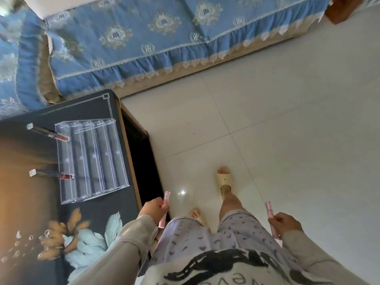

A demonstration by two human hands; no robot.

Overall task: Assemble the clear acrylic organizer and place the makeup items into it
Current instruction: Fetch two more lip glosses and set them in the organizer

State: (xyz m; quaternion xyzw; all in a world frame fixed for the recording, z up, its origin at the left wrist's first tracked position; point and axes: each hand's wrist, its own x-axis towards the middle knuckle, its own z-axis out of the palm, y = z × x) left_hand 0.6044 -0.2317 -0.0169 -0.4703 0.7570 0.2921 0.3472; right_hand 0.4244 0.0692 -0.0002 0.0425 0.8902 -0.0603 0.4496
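Note:
The clear acrylic organizer (90,159) with several long tiers stands on the dark table (98,204) at the left. Two dark lip gloss tubes with silver caps stand in its leftmost tier, one at the far end (48,133) and one at the near end (52,174). My left hand (153,210) grips a pink tube (164,208) just past the table's right edge. My right hand (286,223) holds another pink tube (271,219) out over the floor, well right of the table.
A sofa with a blue patterned cover (144,42) runs along the back. Pale tiled floor (287,120) fills the right side. My legs and beige slippers (224,178) are on the floor beside the table. The table cover has a flower print (86,237).

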